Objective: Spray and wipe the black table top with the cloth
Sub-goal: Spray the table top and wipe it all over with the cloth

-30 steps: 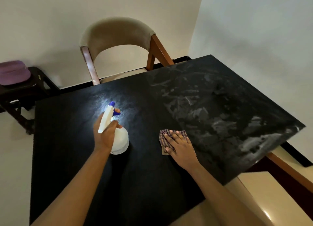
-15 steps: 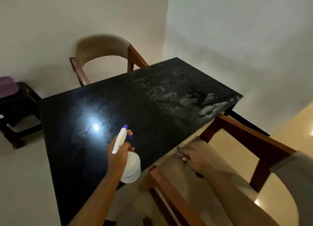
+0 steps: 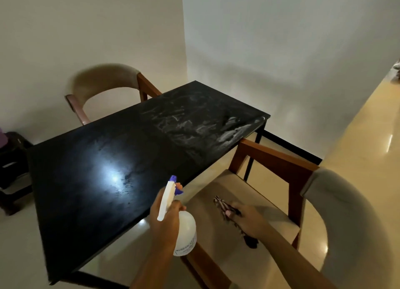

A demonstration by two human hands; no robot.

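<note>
At lower centre, left hand fingers wrapped around white spray bottle, nozzle aimed toward black bench. Right hand fingers clenched on checked cloth, above beige chair seat. White smears on bench, upper right.

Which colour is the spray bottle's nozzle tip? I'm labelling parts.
Blue-purple, on the white spray bottle; the head view shows it.

Both bare forearms reach forward; left hand grips upright, right hand lower, fingers curled closed
</note>
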